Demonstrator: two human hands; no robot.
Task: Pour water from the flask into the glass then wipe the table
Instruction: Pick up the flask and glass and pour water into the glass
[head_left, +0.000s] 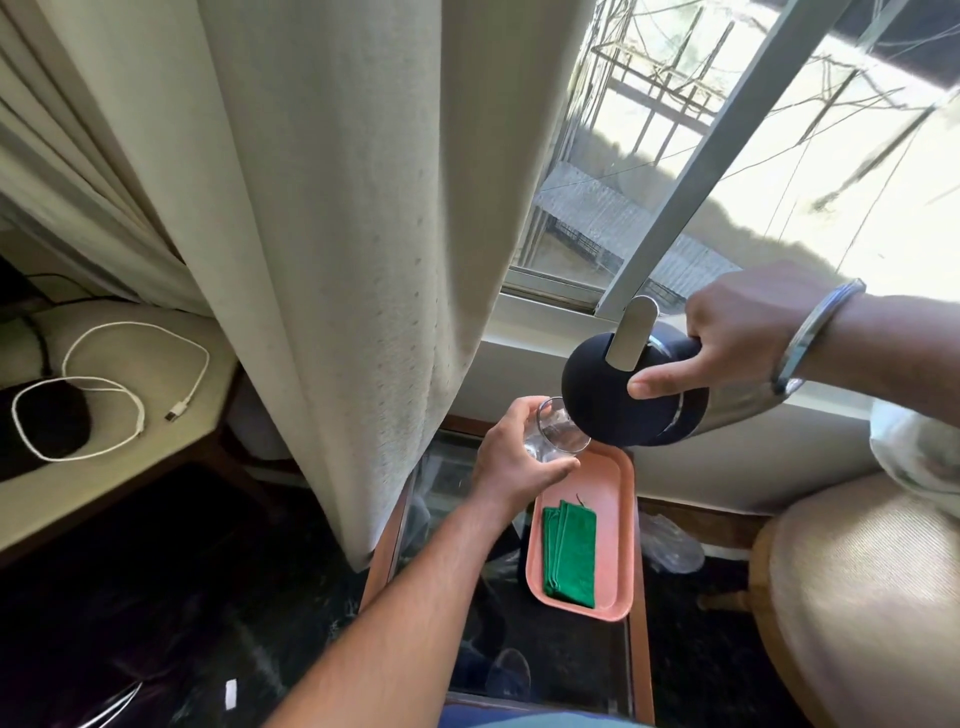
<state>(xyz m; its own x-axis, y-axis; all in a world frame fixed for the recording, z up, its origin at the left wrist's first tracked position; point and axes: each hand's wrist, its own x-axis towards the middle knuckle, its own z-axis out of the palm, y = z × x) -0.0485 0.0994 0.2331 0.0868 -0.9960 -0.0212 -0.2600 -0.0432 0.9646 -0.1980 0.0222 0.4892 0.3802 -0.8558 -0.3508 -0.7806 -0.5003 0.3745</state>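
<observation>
My left hand (511, 457) grips a clear glass (558, 431) and holds it tilted above the table, over the far end of a pink tray (618, 519). My right hand (727, 338) grips a dark blue flask (618, 400) with a silver handle, tipped sideways so its mouth meets the glass rim. Some water shows in the glass. A folded green cloth (569, 553) lies in the tray. The tray rests on a glass-topped table (571, 665) with a wooden frame.
A cream curtain (337, 234) hangs just left of the table, in front of a window (727, 156). A padded chair (857, 597) stands at the right. On a side surface at the left lies a white cable (104, 389). A crumpled plastic wrapper (670, 545) lies on the floor.
</observation>
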